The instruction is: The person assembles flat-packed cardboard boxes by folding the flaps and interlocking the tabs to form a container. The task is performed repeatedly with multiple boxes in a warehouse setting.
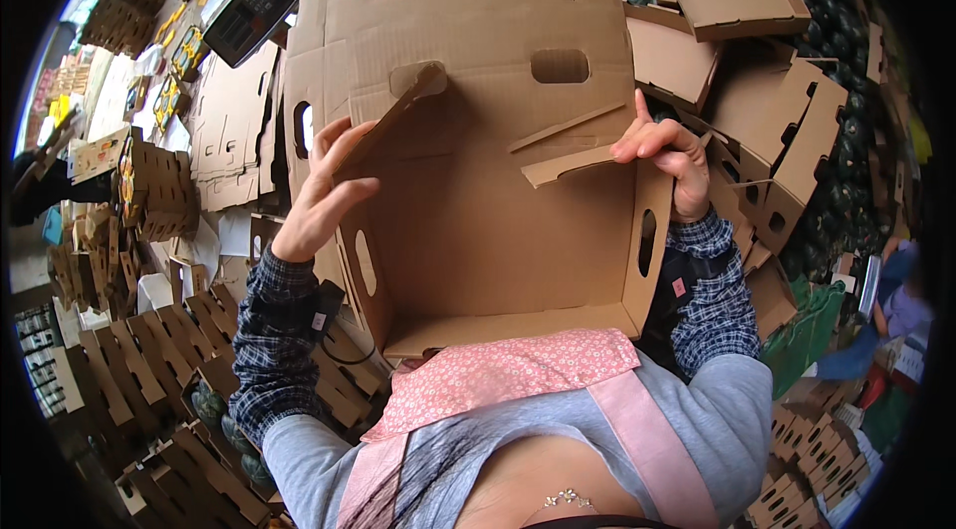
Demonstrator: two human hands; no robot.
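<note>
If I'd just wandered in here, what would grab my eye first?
The big half-folded cardboard box in the middle, with the left hand at its left flap and the right hand at its right flap. Then the pink flowered apron just below it, and dark green melons heaped along the right.

left hand point(317, 194): thumb, fingers parted | right hand point(675, 154): one finger raised
</note>
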